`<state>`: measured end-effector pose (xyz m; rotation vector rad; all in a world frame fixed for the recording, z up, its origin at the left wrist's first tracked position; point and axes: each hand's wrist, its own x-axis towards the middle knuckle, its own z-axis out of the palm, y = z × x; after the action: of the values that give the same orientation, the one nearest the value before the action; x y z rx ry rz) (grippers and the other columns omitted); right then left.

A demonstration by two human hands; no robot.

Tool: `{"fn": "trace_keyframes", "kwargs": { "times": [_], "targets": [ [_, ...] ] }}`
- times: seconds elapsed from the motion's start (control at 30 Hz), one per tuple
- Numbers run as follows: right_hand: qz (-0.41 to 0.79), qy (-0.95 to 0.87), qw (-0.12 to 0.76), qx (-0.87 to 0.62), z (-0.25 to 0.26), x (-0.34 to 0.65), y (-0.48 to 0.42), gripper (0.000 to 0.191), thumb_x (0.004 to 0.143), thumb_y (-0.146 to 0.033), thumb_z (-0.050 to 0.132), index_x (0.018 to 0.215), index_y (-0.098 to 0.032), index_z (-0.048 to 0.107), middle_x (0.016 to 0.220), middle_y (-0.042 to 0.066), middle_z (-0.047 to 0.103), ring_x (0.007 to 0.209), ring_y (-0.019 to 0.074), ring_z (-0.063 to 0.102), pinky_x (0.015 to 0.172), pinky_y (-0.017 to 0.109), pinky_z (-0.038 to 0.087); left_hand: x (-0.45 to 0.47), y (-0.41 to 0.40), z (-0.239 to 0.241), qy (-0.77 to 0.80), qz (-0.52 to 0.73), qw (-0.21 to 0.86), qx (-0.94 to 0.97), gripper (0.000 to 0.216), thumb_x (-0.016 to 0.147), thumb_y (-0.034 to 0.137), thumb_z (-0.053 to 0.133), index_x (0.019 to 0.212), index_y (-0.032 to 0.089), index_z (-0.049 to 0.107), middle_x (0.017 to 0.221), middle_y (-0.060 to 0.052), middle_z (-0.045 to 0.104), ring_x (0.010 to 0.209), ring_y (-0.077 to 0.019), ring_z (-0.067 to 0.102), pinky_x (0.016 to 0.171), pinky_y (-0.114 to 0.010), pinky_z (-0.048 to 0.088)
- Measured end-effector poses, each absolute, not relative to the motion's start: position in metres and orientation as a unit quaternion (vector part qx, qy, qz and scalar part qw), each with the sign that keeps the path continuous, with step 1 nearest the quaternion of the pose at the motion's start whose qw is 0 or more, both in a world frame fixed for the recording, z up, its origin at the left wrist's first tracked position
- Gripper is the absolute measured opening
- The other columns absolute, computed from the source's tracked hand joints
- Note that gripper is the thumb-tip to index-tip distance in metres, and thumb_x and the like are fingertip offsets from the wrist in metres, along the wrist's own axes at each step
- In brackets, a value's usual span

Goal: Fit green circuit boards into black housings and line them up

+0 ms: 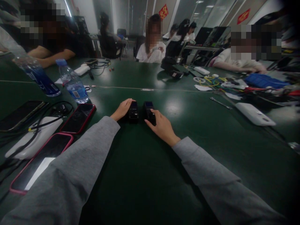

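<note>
Two small black handheld devices, each with a little screen and buttons, lie side by side on the green table point(131, 162) with a narrow gap between them. My left hand point(123, 109) is closed against the outer side of the left black device point(133, 113), fingertips at its top edge. Around the lower end of the right black device point(148, 105) my right hand point(162, 125) is closed, with a finger on its face and the thumb near its lower left corner. The palm sides of both hands are hidden.
To the left are phones with a red case point(78, 118) and a pink case point(47, 162), a white power strip point(35, 137), cables and two bottles point(72, 82). A wrench point(220, 103), another white strip point(254, 114) and tangled wires lie right. People sit across the table.
</note>
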<state>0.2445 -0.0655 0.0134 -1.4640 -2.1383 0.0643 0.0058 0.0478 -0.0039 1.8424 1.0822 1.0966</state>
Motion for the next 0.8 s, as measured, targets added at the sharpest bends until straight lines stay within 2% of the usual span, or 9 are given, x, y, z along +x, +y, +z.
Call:
{"fn": "trace_keyframes", "kwargs": {
  "times": [0.17, 0.43, 0.63, 0.8],
  "targets": [
    [0.032, -0.808, 0.264, -0.526, 0.015, 0.244, -0.065, 0.055, 0.099, -0.052, 0.050, 0.137, -0.012, 0.049, 0.122, 0.021, 0.065, 0.098, 0.0342, 0.068, 0.080, 0.049, 0.059, 0.006, 0.046, -0.003, 0.419, 0.424, 0.360, 0.718, 0.046, 0.104, 0.049, 0.035, 0.108, 0.019, 0.069, 0.110, -0.011, 0.073, 0.099, -0.0230, 0.066, 0.092, -0.039, 0.051],
    [0.019, -0.808, 0.222, -0.545, 0.022, 0.241, -0.066, 0.053, 0.097, -0.048, 0.052, 0.136, -0.012, 0.049, 0.117, 0.021, 0.067, 0.091, 0.0334, 0.069, 0.072, 0.045, 0.056, 0.005, 0.042, 0.000, 0.415, 0.430, 0.417, 0.684, 0.048, 0.102, 0.056, 0.041, 0.112, 0.019, 0.070, 0.111, -0.010, 0.073, 0.099, -0.0229, 0.066, 0.092, -0.038, 0.051],
    [-0.006, -0.797, 0.246, -0.551, 0.012, 0.237, -0.064, 0.048, 0.097, -0.045, 0.052, 0.131, -0.011, 0.050, 0.111, 0.018, 0.068, 0.087, 0.0317, 0.069, 0.072, 0.044, 0.056, 0.006, 0.040, 0.004, 0.418, 0.428, 0.410, 0.688, 0.044, 0.101, 0.052, 0.044, 0.112, 0.019, 0.071, 0.115, -0.010, 0.073, 0.106, -0.0242, 0.066, 0.098, -0.039, 0.050],
    [-0.011, -0.797, 0.278, -0.536, 0.008, 0.236, -0.062, 0.044, 0.095, -0.043, 0.053, 0.126, -0.012, 0.050, 0.110, 0.019, 0.066, 0.093, 0.0327, 0.068, 0.080, 0.047, 0.056, 0.005, 0.041, 0.003, 0.418, 0.428, 0.402, 0.693, 0.044, 0.101, 0.052, 0.044, 0.112, 0.019, 0.071, 0.114, -0.010, 0.073, 0.104, -0.0236, 0.067, 0.097, -0.038, 0.050]
  ]
}}
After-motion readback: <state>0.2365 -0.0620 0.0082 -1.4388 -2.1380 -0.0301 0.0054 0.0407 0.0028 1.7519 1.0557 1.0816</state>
